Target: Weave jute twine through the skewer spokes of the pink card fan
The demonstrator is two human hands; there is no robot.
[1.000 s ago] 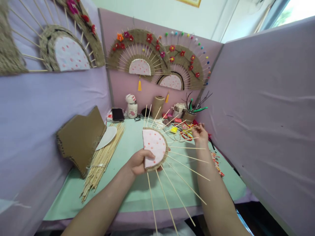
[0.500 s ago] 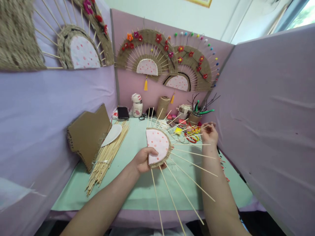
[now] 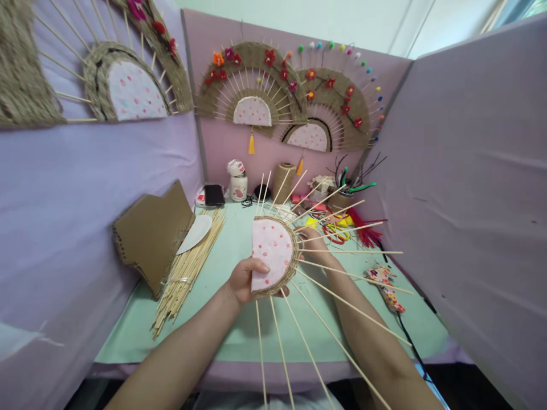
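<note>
Steadily Held: Spoked Half-Disc Upright Above the Table

Nearest you, the spotted half-disc (image 3: 272, 253) is up over the green table (image 3: 239, 347), its straight edge to your left and its thin sticks (image 3: 350, 251) spreading rightward and down towards your body. Your left hand (image 3: 244, 279) is closed on its lower straight edge, thumb flat on the spotted face and fingers behind; that grip probably keeps the disc steady and the spokes free. Your right hand (image 3: 311, 240) is at the twine rim (image 3: 295, 253), fingers curled in behind the spokes. They hide the fingertips, so you cannot tell whether it pinches twine or a stick, or merely rests there.

Farther out on your left, a bundle of sticks (image 3: 188, 279) lies tied beside folded cardboard (image 3: 154, 239), a white half-disc (image 3: 196, 233) on top. On your right sits a flower-patterned piece (image 3: 387, 289) with a black cord. Beyond are scissors (image 3: 335, 233) and a twine spool (image 3: 284, 183), standing upright, perhaps to unwind easily. Farthest, decorated fans (image 3: 256, 57) hang on the pink panel, likely in sight as patterns.
</note>
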